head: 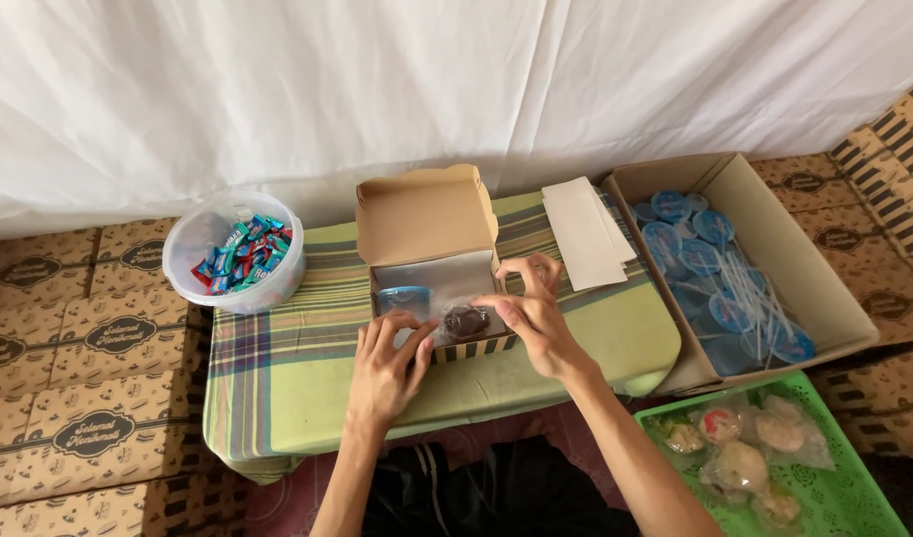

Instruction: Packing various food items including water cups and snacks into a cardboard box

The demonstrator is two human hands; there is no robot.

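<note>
This looks like a makeshift snack-packing spot in a home, set up on the floor. The low table point(307, 398) under a striped green cloth is the centre. Behind it hangs a white sheet point(456, 89) as a backdrop. Left of the table lie stacks of flat printed cartons point(79, 348) (more to its right). Right of the table sit a cardboard box of sealed water cups point(715, 268) and a green tray of wrapped snacks point(834, 497).

Candy tub point(236, 261) left of open box point(432, 261)
</note>
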